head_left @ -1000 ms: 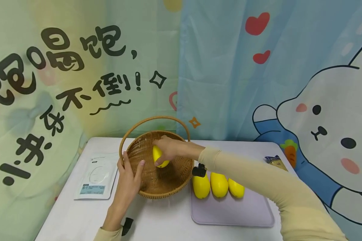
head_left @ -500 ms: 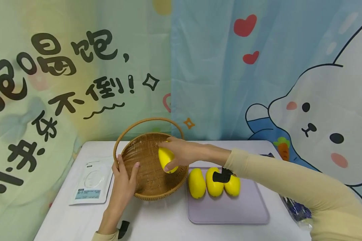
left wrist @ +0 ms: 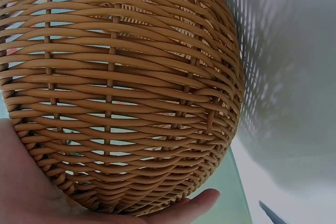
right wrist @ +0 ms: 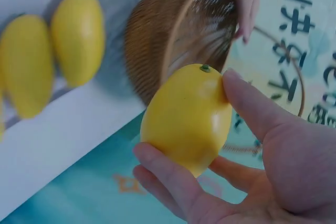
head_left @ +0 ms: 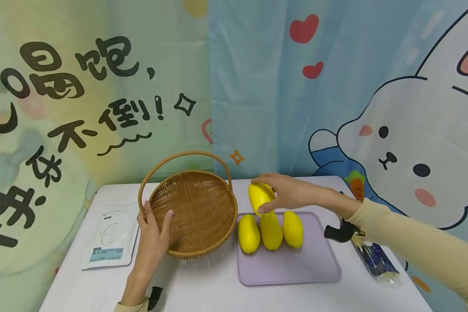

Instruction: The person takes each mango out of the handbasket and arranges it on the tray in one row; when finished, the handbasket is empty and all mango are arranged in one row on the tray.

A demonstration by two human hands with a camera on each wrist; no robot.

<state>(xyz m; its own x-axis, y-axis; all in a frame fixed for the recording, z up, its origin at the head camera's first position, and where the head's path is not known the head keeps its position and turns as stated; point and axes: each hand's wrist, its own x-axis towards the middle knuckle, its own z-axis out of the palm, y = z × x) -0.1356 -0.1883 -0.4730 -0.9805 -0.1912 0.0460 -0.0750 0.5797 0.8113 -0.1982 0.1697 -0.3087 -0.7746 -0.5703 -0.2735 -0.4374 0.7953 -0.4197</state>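
- Mango (head_left: pixel 259 196) moved out of the basket (head_left: pixel 195 216) toward the mat (head_left: pixel 288 264); right hand (head_left: pixel 292 193) fingers grasping it
- three mangoes (head_left: pixel 271 225) already laid out; left hand (head_left: pixel 152 236) grips the rim; basket looks emptied to me

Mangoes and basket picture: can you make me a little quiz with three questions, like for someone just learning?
1. True or false: the right hand holds a yellow mango above the purple mat.
2. How many mangoes lie on the mat? A) two B) three C) five
3. Fill in: the left hand grips the rim of the wicker ______.

Key:
1. True. The thumb and fingers curl round the mango, as the right wrist view shows.
2. B. Three mangoes lie side by side.
3. Basket. It is tilted up on the white table and nothing shows inside it.
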